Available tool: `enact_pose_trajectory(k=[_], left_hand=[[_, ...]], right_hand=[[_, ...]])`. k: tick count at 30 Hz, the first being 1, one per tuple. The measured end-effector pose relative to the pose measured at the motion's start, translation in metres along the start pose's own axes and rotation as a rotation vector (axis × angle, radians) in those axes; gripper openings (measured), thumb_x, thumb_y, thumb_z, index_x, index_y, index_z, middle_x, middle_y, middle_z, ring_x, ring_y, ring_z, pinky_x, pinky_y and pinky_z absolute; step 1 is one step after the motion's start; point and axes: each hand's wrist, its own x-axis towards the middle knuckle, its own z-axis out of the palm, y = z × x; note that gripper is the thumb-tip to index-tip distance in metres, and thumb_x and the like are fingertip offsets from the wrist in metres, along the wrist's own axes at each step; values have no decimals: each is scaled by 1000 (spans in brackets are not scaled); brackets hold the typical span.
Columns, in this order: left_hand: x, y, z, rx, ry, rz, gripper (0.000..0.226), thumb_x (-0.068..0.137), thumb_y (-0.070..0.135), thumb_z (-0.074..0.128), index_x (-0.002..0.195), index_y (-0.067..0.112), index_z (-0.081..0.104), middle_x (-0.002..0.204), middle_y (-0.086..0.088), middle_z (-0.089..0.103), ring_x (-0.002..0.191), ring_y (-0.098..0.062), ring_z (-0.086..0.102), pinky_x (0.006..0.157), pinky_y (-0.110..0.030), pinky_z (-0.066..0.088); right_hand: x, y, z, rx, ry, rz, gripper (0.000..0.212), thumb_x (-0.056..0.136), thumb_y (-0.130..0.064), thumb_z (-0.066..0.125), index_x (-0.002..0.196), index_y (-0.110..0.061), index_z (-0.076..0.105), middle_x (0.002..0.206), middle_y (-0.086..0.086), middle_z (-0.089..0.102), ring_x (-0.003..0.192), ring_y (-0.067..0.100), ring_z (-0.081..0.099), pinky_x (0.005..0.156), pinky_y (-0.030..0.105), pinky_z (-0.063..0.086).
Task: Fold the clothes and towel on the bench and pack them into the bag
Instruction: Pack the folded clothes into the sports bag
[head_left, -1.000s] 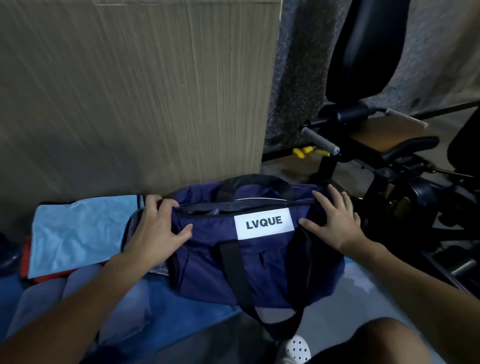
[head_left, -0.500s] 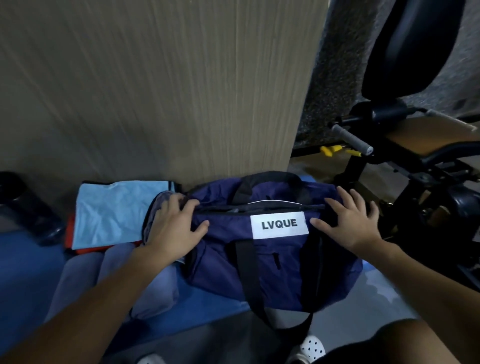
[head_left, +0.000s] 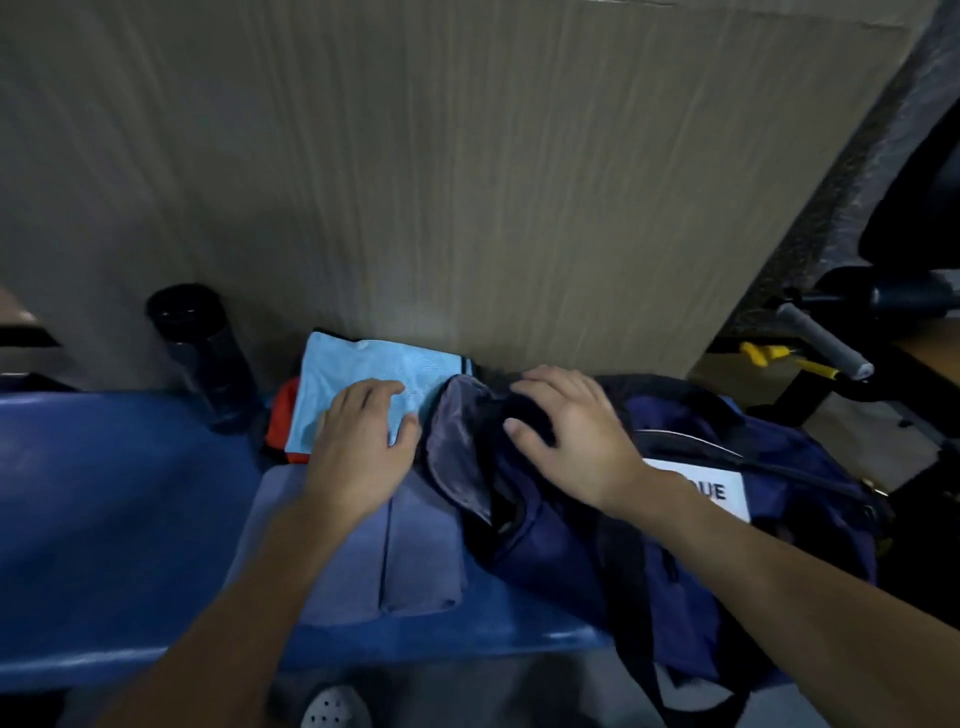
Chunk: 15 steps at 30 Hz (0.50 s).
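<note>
Item: light blue piece (head_left: 363, 387), folded flat, at the back of the bench (head_left: 104, 519) against the wall panel (head_left: 467, 182), lying on a red piece (head_left: 283, 418) that shows only at its left edge. Handling, by judgement: thin, soft and light, with no stiffness to keep its fold; take it with fingers under the near edge and thumb on top, or lift both pieces as one stack, so the fold holds. Your left hand (head_left: 358, 447) lies flat on it, fingers straight, thumb at its near right corner, closed round nothing. Item: grey piece (head_left: 400, 551), folded, just in front of that stack, touching the bag; your left wrist crosses over it. It looks thicker and should carry well from underneath. Item: bag (head_left: 675, 525), navy, limp, at the bench's right end, its left end slack with grey lining (head_left: 457, 452) showing at the mouth. Your right hand (head_left: 571, 436) rests on that end, fingers spread and lightly bent, pinching no fabric that you can see. The mouth will likely sag shut; hold it apart before loading. Folding looks done; none of the three pieces is in the bag. Surroundings: dark bottle (head_left: 208, 358) upright left of the stack; gym machine (head_left: 857, 338) beyond the bag; white shoe (head_left: 332, 706) on the floor below.
</note>
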Motion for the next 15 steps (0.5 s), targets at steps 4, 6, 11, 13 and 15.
enact_pose_trajectory(k=[4,6,11,13,15], left_hand=[[7,-41,1,35,9,10,63,84,48,35,124,9,65,131,-12,61,126,-36,53,103,-54,42],[7,-51,4,48,21,3,61,86,48,35,128,15,64,142,-11,54,136,-36,44,109,-54,34],[19,-67,14,80,7,-22,46,98,40,52,142,27,51,164,-3,21,153,-25,5,121,-50,3],[24,-70,17,94,-7,-30,47,98,42,52,144,30,49,165,-1,14,153,-24,-3,121,-53,0],[26,-72,19,105,-37,-47,48,98,45,51,145,33,46,166,1,9,152,-24,-7,120,-54,0]], right_hand=[[41,-50,38,83,-118,-124,45,90,-35,52,125,-8,61,126,10,61,121,29,52,110,36,33],[54,-66,54,91,-212,-126,37,92,-29,56,124,-10,60,123,11,62,121,30,52,109,36,33],[73,-76,78,14,-258,-95,20,94,-35,46,98,-18,56,91,7,66,94,30,59,85,38,44],[74,-74,78,-126,-197,-104,32,94,-38,37,95,-15,60,88,9,69,88,33,62,81,39,43],[74,-72,73,-242,-164,-75,31,95,-37,36,88,-16,57,90,10,69,87,35,63,80,39,42]])
